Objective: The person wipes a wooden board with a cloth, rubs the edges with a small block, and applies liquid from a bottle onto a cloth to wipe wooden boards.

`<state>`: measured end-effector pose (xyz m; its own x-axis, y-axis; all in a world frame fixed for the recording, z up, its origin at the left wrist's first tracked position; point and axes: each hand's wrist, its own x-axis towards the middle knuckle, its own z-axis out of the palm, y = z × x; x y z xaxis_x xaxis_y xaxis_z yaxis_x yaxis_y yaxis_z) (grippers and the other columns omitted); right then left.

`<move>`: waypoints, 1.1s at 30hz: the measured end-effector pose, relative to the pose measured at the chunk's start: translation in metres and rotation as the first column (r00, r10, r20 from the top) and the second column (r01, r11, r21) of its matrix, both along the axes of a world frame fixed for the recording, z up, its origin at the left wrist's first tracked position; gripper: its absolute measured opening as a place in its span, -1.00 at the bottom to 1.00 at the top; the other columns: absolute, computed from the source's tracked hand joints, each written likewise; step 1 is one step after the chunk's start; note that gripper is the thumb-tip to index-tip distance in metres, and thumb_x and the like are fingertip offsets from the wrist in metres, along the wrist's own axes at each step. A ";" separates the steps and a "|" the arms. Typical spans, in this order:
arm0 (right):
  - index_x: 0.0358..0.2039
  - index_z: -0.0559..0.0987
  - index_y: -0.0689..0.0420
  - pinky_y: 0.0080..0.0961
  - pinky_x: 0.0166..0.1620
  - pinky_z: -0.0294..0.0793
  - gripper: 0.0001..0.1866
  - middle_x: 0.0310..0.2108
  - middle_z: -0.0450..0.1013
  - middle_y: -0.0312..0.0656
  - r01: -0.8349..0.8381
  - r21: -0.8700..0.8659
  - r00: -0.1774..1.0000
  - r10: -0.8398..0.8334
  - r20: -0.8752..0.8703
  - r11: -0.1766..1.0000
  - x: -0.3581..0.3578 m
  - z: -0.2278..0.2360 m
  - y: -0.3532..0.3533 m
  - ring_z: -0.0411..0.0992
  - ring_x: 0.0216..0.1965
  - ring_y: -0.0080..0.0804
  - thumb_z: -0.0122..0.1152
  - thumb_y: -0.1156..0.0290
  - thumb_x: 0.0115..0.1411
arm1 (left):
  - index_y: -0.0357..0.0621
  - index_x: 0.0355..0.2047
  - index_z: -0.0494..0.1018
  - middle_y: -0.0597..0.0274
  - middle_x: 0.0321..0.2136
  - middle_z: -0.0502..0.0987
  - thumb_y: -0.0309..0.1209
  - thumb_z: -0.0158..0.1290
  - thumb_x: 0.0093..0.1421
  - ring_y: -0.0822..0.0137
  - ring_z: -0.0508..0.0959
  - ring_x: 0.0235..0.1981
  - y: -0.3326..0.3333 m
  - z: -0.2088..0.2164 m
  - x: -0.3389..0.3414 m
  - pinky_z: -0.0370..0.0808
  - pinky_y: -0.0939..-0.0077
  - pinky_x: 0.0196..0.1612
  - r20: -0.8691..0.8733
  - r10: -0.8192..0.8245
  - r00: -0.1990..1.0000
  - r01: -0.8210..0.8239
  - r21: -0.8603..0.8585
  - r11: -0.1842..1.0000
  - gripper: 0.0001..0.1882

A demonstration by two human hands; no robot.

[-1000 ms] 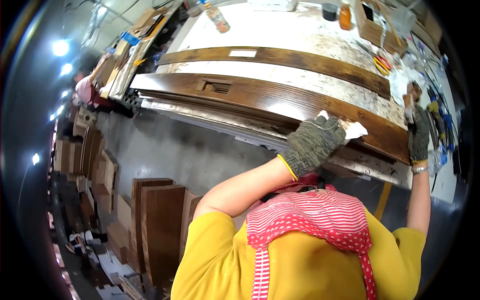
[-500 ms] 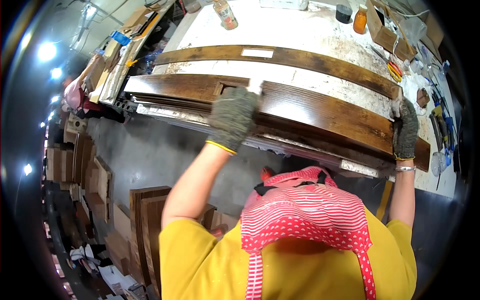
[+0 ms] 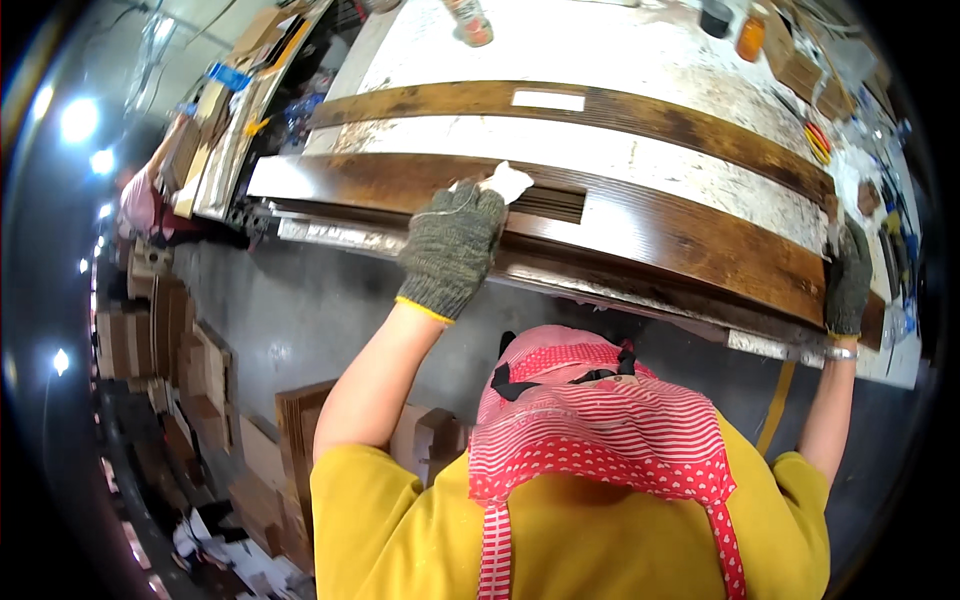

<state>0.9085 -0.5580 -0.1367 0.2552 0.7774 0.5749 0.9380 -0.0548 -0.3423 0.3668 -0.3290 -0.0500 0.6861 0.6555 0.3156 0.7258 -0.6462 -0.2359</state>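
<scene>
A long dark-brown wooden board (image 3: pixel 660 225) with a rectangular slot lies along the near edge of the worktable, on top of further boards. My left hand (image 3: pixel 455 250), in a grey-green knit glove, is closed on a crumpled white cloth (image 3: pixel 508 182). It presses the cloth on the board just left of the slot, partly covering the slot's left end. At the board's right end, my gloved right hand (image 3: pixel 848 280) grips the edge; its fingertips are partly hidden. A second slotted brown board (image 3: pixel 680 125) lies farther back, roughly parallel.
Beyond the boards, the stained white tabletop (image 3: pixel 590 50) bears a bottle (image 3: pixel 468 22), a dark cup (image 3: pixel 715 18) and an orange bottle (image 3: pixel 751 35). Red-yellow-handled scissors (image 3: pixel 817 143) lie at right. Cardboard pieces (image 3: pixel 205 370) stand on the floor at left; a person (image 3: pixel 150 205) is beyond.
My left hand with the cloth has moved left along the board, from the right of the slot to its left, exposing most of the slot. My right hand stays at the right end.
</scene>
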 end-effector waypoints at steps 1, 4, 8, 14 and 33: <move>0.13 0.41 0.21 -0.32 0.25 0.26 -0.62 0.15 0.35 0.00 -0.018 0.027 0.991 0.021 -0.131 0.999 0.000 -0.003 -0.003 0.29 0.19 -0.15 -0.05 0.52 0.31 | 0.00 -0.40 0.46 0.15 -0.41 0.51 -0.25 0.00 0.20 0.12 0.55 -0.38 0.004 -0.002 -0.001 0.49 0.25 -0.42 0.006 -0.030 1.000 0.030 -0.012 0.999 -0.85; 0.15 0.38 0.27 -0.41 0.22 0.28 -0.60 0.16 0.33 -0.06 0.049 -0.023 0.996 -0.047 0.072 0.999 -0.004 0.004 -0.005 0.28 0.18 -0.25 -0.02 0.56 0.28 | -0.04 -0.33 0.50 0.09 -0.41 0.54 -0.34 -0.01 0.16 0.08 0.57 -0.30 0.045 0.001 -0.080 0.51 0.14 -0.33 -0.213 0.357 0.910 -0.379 -0.073 0.923 -0.86; 0.17 0.36 0.28 -0.38 0.23 0.27 -0.58 0.16 0.33 -0.10 0.104 -0.053 0.988 -0.110 -0.108 0.993 -0.009 0.000 0.007 0.29 0.17 -0.29 -0.03 0.56 0.28 | -0.11 -0.30 0.47 0.03 -0.40 0.52 -0.33 0.02 0.15 0.01 0.54 -0.37 0.048 0.022 -0.118 0.48 0.11 -0.28 -0.005 0.378 0.926 -0.377 0.060 0.924 -0.84; 0.18 0.35 0.22 -0.37 0.17 0.35 -0.55 0.16 0.31 -0.17 -0.029 0.252 0.769 0.183 -0.612 0.967 -0.131 0.009 0.072 0.32 0.13 -0.40 0.08 0.44 0.30 | -0.06 -0.34 0.48 0.15 -0.36 0.50 -0.31 0.03 0.13 0.13 0.54 -0.33 0.023 -0.011 -0.024 0.50 0.24 -0.34 0.053 0.151 0.987 -0.153 0.036 0.988 -0.85; 0.19 0.34 0.25 -0.32 0.25 0.28 -0.49 0.21 0.29 0.01 0.239 0.026 0.950 -0.229 -0.212 0.971 -0.141 -0.019 0.086 0.28 0.20 -0.13 0.07 0.68 0.20 | -0.07 -0.37 0.48 0.08 -0.42 0.56 -0.31 0.02 0.12 0.09 0.58 -0.41 0.195 -0.002 -0.313 0.50 0.18 -0.38 -0.164 0.391 0.906 -0.392 0.023 0.920 -0.86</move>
